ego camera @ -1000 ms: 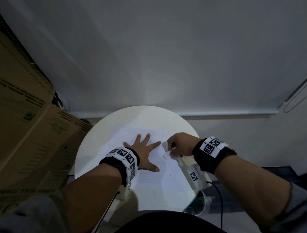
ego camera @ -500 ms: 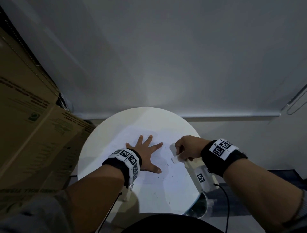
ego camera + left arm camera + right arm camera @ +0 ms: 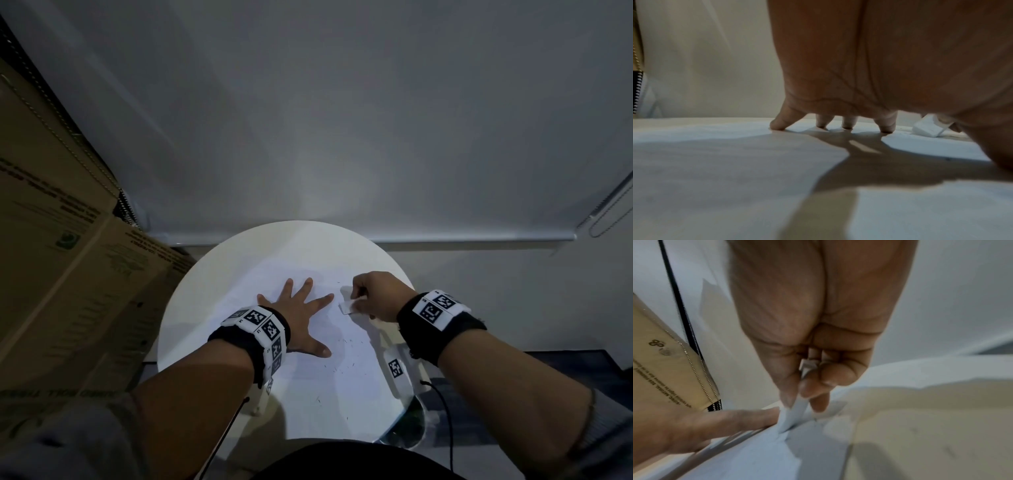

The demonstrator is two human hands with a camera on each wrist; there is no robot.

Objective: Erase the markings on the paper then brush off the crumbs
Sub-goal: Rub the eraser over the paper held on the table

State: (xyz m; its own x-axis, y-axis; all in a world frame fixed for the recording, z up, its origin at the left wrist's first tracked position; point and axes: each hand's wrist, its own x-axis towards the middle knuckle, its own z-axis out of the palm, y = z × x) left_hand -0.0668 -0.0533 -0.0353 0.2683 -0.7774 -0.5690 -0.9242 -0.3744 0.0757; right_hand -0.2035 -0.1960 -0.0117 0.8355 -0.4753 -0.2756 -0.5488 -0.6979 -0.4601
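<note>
A white sheet of paper [image 3: 325, 373] lies on the round white table [image 3: 191, 318]. My left hand [image 3: 301, 315] presses flat on the paper with its fingers spread; its fingertips [image 3: 846, 125] touch the sheet. My right hand [image 3: 373, 294] pinches a white eraser [image 3: 347, 306] just right of the left index finger, its lower end on the paper. The eraser [image 3: 927, 129] shows at the right in the left wrist view, and the eraser [image 3: 795, 410] sits between thumb and fingers in the right wrist view. Dark eraser crumbs [image 3: 346, 363] are scattered on the sheet's near right part.
Large cardboard boxes [image 3: 65, 274] lean at the left of the table. A white roller blind [image 3: 342, 120] hangs behind it, with its bead chain [image 3: 606, 212] at the right. A clear plastic object [image 3: 407, 428] sits at the table's near right edge.
The right hand with the eraser shifted slightly right and toward me and back along the paper. The left hand stayed pressed flat in place.
</note>
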